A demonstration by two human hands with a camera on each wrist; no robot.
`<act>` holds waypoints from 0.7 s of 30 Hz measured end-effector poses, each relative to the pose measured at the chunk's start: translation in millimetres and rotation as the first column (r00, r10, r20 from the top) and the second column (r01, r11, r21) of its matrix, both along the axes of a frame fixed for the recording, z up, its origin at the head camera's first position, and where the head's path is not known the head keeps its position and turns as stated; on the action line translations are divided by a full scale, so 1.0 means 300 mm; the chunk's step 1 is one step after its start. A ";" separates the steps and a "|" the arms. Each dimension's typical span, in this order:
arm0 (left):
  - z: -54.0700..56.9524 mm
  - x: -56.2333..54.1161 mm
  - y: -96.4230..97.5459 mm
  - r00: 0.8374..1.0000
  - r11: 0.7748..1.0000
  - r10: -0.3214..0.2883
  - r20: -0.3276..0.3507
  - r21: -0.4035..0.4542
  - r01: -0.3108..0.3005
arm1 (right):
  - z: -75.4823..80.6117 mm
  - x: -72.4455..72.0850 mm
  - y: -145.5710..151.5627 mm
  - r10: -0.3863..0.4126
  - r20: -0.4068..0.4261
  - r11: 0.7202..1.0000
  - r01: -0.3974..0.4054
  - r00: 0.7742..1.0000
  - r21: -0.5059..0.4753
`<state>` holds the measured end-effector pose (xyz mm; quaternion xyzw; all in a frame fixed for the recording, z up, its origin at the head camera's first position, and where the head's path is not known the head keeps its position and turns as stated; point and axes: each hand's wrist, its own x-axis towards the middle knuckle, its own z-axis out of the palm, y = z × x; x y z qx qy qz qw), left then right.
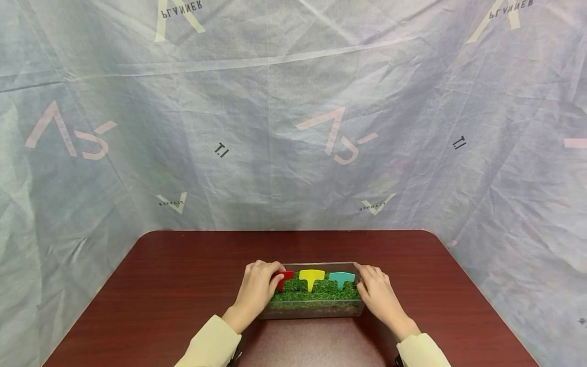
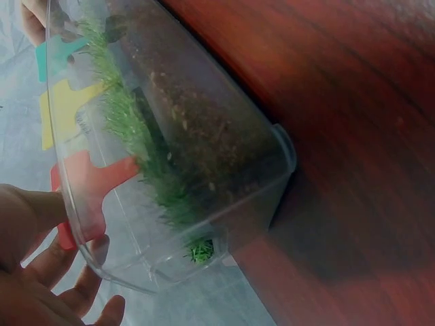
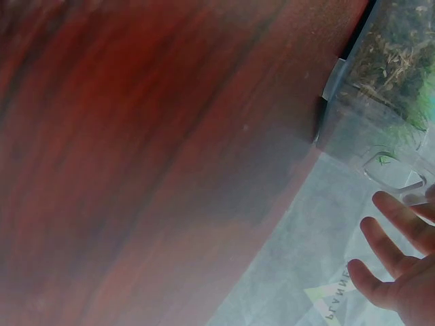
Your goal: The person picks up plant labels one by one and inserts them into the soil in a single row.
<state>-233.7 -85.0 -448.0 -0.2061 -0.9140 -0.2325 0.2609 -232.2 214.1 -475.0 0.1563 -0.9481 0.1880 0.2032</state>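
Observation:
A clear plastic box (image 1: 316,309) stands on the table, with green artificial grass (image 1: 298,295) above brown, soil-like filling (image 2: 197,102). Three T-shaped plant labels stand in the grass: red (image 2: 92,180), yellow (image 1: 312,275) and teal (image 1: 342,278). At the box's left end, my left hand (image 1: 258,285) pinches the outer end of the red label between thumb and fingers; its other fingers spread outside the wall. My right hand (image 1: 378,293) holds the box's right end, thumb near the front corner and index at the far corner. Its remaining fingers (image 3: 387,248) are spread beside the oval handle hole.
The dark red-brown table (image 1: 183,275) has rounded far corners. Behind it and at both sides hangs a wrinkled grey cloth (image 1: 270,153) with printed letters. Pale sleeves (image 1: 208,344) cover both forearms.

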 end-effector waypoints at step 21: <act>-0.010 -0.001 -0.002 1.000 1.000 0.010 0.000 0.004 -0.010 | -0.007 -0.006 0.000 -0.006 -0.016 1.000 0.006 1.000 0.001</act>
